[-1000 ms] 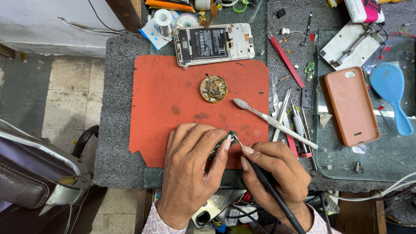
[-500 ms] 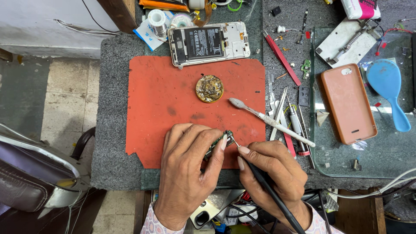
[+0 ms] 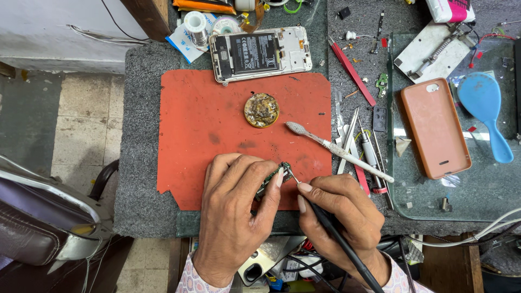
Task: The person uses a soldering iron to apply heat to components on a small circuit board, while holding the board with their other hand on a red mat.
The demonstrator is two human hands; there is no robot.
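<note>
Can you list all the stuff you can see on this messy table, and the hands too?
mat: 1, orange-red, middle of the table
circuit board: 1, small, green, on the mat's near edge under the left fingers
soldering iron: 1, black, in the right hand, tip at the board
round tin: 1, brassy and grimy, on the mat
toothbrush: 1, white, across the mat's right edge
opened phone: 1, white frame, black battery, above the mat
phone case: 1, brown-orange, on the right
hand mirror: 1, blue, far right
solder spool: 1, silver, top
tweezers: several, metal, right of the mat
left hand: pressing on the board
right hand: gripping the iron
</note>
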